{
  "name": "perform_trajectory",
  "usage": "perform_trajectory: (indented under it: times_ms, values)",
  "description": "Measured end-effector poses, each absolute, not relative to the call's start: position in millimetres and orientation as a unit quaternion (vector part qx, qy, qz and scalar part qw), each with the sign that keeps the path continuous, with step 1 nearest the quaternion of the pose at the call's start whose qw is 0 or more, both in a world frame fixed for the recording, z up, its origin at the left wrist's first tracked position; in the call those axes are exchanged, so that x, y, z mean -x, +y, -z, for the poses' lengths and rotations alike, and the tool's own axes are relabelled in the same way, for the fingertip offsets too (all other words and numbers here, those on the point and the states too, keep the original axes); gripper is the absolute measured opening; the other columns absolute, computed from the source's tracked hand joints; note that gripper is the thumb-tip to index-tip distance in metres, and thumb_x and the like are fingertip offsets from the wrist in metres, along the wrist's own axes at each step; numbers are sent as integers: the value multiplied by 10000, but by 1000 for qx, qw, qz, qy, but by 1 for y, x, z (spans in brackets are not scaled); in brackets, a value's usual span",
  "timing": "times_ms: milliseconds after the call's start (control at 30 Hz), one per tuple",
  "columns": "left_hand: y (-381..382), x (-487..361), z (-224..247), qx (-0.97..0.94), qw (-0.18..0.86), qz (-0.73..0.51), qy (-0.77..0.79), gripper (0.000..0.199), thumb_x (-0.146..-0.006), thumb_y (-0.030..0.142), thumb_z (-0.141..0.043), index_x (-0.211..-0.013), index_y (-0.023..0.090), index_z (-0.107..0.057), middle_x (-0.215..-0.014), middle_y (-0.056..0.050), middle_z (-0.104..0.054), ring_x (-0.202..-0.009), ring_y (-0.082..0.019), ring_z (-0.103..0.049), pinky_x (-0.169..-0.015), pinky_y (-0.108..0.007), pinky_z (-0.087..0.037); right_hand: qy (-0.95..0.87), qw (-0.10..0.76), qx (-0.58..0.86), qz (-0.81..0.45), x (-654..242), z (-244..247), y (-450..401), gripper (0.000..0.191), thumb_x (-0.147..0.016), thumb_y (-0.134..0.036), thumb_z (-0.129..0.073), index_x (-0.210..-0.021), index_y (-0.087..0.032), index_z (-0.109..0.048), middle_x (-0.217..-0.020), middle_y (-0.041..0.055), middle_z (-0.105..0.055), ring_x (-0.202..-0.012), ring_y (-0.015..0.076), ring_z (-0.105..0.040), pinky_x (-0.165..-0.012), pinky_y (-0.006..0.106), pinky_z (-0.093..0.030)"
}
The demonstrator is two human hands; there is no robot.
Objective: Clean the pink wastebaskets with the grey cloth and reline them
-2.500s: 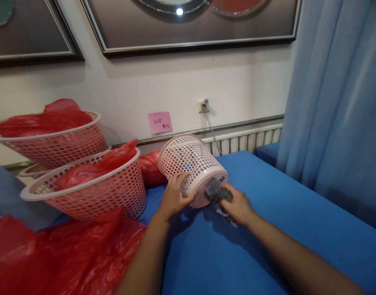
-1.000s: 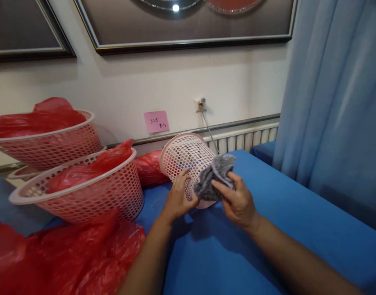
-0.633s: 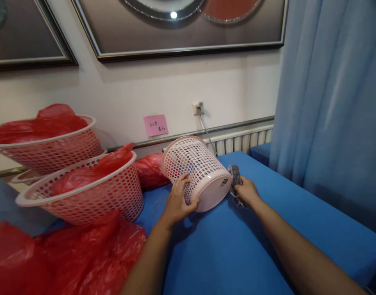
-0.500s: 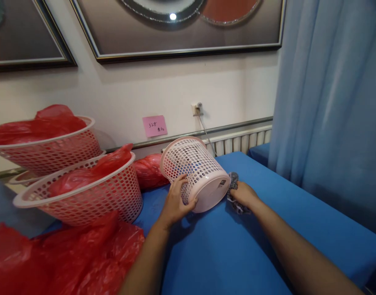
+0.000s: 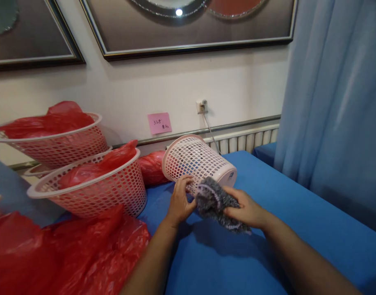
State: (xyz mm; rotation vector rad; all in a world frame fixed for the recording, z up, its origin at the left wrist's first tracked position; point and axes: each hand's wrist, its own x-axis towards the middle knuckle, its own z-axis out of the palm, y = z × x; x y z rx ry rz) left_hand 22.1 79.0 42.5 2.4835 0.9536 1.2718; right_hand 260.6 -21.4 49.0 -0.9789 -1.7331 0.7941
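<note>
A pale pink perforated plastic basket [image 5: 194, 159] lies tipped on its side on the blue-covered bed [image 5: 206, 262], its base turned toward the right. My left hand [image 5: 181, 201] grips its near side, fingers bent against the holes and thumb low. In my right hand [image 5: 247, 208] a bunched grey cloth [image 5: 217, 200] with a pale edge is pinched. The cloth is in front of the basket's near lower side and hides part of the base; whether it touches the basket I cannot tell.
Larger pink baskets [image 5: 114, 180] with red plastic bags [image 5: 92, 170] stand at left. More red plastic [image 5: 104, 250] spreads in the left foreground. Behind are a radiator [image 5: 246, 140], a plugged-in cord [image 5: 210, 131] and a pink note [image 5: 160, 123]. A blue curtain [image 5: 332, 102] hangs at right.
My right hand has brought the cloth from the right of the basket's base to in front of its near side. The basket has turned slightly, its base now facing more to the right.
</note>
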Motion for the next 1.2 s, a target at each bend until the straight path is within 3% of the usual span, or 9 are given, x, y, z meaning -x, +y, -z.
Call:
perform_trajectory:
  times_ms: [100, 200, 300, 400, 467, 600, 733, 900, 1200]
  values:
    - [75, -29, -35, -828, 88, -444, 332, 589, -880, 426, -680, -1394, 242, -460, -1395, -149, -525, -1085, -266, -639, -706, -344, -603, -597, 645, 450, -159, -270, -45, -18, 360, -816, -265, -608, -1163, -210, -685, -1005, 29, -720, -924, 216, -676, -861, 329, -561]
    - [74, -33, -33, -807, 54, -470, 355, 571, -904, 394, -660, -1417, 250, -453, -1285, -115, -593, -957, -226, -659, -681, -334, -601, -515, 691, 507, -4, -284, -34, -3, 385, -825, -280, -621, -1202, -227, -682, -1152, 75, -670, -1115, 266, -640, -1038, 421, -506]
    - [82, -29, -43, -757, 2, -529, 385, 553, -926, 353, -631, -1430, 230, -436, -1348, -141, -564, -1170, -293, -621, -934, -479, -577, -476, 693, 540, 42, -296, -24, 13, 456, -821, -272, -606, -1270, -236, -669, -1249, 92, -623, -1220, 277, -605, -1121, 458, -456]
    - [105, -17, -61, -663, -39, -592, 457, 650, -887, 357, -672, -1464, 208, -414, -1546, -176, -444, -1486, -348, -388, -1220, -567, -337, -471, 686, 552, 49, -303, -14, 25, 473, -824, -264, -598, -1290, -224, -674, -1360, 114, -568, -1305, 285, -566, -1160, 472, -428]
    - [126, -9, -73, -619, -16, -593, 514, 740, -853, 394, -701, -1490, 174, -394, -1601, -204, -399, -1534, -361, -323, -1258, -565, -263, -486, 673, 556, 48, -303, -9, 28, 505, -823, -246, -597, -1323, -228, -662, -1464, 120, -499, -1373, 296, -521, -1183, 484, -407]
    - [157, 3, -87, -619, 42, -558, 552, 713, -776, 470, -755, -1377, 154, -538, -1393, -211, -620, -1327, -391, -577, -1117, -565, -449, -530, 634, 563, 29, -300, -4, 28, 585, -825, -201, -580, -1404, -280, -616, -1589, 89, -372, -1452, 311, -451, -1192, 514, -401]
    - [153, 7, -84, -652, 71, -522, 545, 455, -772, 512, -707, -1071, 169, -715, -1050, -118, -750, -1018, -314, -706, -951, -448, -551, -600, 612, 515, 29, -298, -9, 24, 636, -806, -127, -562, -1411, -314, -621, -1632, 62, -298, -1507, 312, -377, -1203, 524, -384]
    - [124, 3, -70, -641, 98, -530, 547, 463, -887, 596, -486, -738, 202, -677, -715, -48, -700, -742, -248, -680, -698, -315, -538, -664, 584, 467, -23, -303, -5, 29, 475, -693, -41, -537, -1016, -273, -798, -1494, 56, -477, -1401, 299, -488, -1151, 502, -426]
    - [100, -3, -87, -560, 147, -596, 556, 519, -860, 668, -455, -782, 196, -659, -646, -37, -668, -614, -229, -633, -547, -293, -480, -586, 533, 568, -221, -308, 31, 48, 300, -561, -49, -533, -625, -242, -754, -898, 10, -638, -800, 181, -620, -788, 311, -533]
